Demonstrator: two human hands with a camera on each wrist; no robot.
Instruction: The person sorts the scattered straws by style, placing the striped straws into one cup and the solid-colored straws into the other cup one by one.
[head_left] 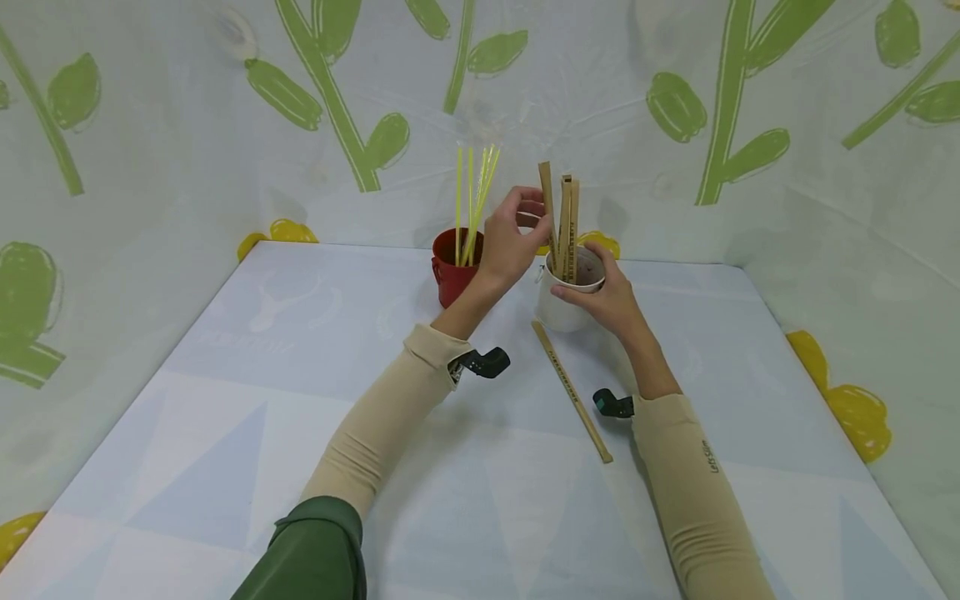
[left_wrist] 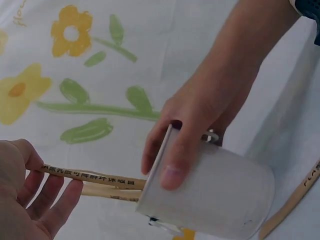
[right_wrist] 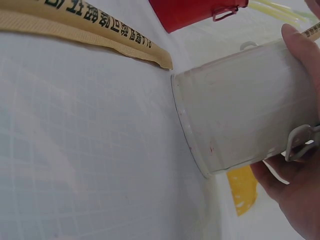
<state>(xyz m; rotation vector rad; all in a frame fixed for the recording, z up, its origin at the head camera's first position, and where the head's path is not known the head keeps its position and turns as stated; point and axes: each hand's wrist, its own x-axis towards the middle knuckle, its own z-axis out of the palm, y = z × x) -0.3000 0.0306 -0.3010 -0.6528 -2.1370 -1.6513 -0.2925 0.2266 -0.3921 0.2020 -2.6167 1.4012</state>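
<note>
Step in hand, as I read it: loading wrapped chopsticks into the white cup (head_left: 564,302). Left hand (head_left: 510,242) pinches one wrapped chopstick (head_left: 547,204) near its top between thumb and fingertips; the lower end is already inside the cup rim, just below the grip. Right hand (head_left: 611,296) wraps the cup, thumb over the rim, steadying it on the table (head_left: 225,400).

Orientation: the held stick's long axis is near vertical, top tilted slightly toward the left hand, alongside the other sticks (head_left: 570,229) already standing in the cup.

Next move likely calls for opening the pinch so it drops, then reaching for the spare chopstick (head_left: 572,392), which lies flat between the forearms, long axis diagonal, far end near the cup base.

Red cup (head_left: 452,267) with yellow straws (head_left: 471,204) sits just behind the left hand.
</note>
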